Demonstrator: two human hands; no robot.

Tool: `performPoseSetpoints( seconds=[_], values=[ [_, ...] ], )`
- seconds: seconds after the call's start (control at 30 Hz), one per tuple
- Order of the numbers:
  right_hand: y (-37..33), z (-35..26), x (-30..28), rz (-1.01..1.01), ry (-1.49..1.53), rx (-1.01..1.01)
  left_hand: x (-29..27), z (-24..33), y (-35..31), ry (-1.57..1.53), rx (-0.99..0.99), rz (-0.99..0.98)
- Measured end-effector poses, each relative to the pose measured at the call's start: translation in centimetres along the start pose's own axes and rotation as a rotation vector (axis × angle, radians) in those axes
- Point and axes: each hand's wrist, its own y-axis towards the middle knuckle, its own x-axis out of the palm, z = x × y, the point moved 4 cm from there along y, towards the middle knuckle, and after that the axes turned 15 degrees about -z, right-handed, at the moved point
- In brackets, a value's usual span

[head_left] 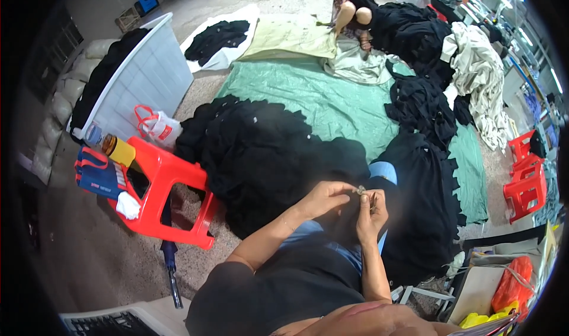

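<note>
My left hand [325, 200] and my right hand [371, 216] meet above my lap. Between their fingertips is a small greyish object [360, 190], too small to name. The left thumb and forefinger pinch at it, and the right fingers are curled closed just beside it. Something thin shows at the right fingers, but its kind is unclear. Black cloth lies over my legs, with blue trousers [384, 171] showing at the knee. A large heap of black garments [249, 152] with small pale spots lies in front and to the left. More black garments [418, 199] spread to the right.
A red stool [163, 185] at the left bears a bottle [120, 151] and a blue bag [101, 176]. Behind it stands a white bin [148, 69]. Green sheeting [308, 99] covers the floor ahead. Another person's legs [354, 17] show at the far side. Red stools [525, 188] stand right.
</note>
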Motion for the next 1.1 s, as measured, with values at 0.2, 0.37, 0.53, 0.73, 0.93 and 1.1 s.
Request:
performPoseSetpoints(
  seconds=[0.2,0.37,0.53,0.73,0.93,1.1],
  values=[
    [-0.4,1.2,-0.6,-0.033,0.035,0.064,0.2,-0.2,0.0,0.178,0.076,0.082],
    [-0.2,1.6,0.1,-0.060,0.098,0.095,-0.1,0.1,-0.3,0.251,0.130,0.146],
    [-0.7,1.7,0.3,-0.045,0.144,0.122,0.5,0.5,-1.0,0.332,0.036,0.176],
    [-1.1,1.2,-0.2,-0.053,0.071,0.183,1.3,-0.2,-0.9,0.441,0.118,0.311],
    [0.2,0.0,-2.3,-0.089,0.116,0.048,0.9,1.7,-0.9,0.468,0.129,0.385],
    [-0.8,-1.0,-3.5,-0.138,-0.107,0.137,0.7,1.5,-0.7,0.418,0.179,0.346]
  ],
)
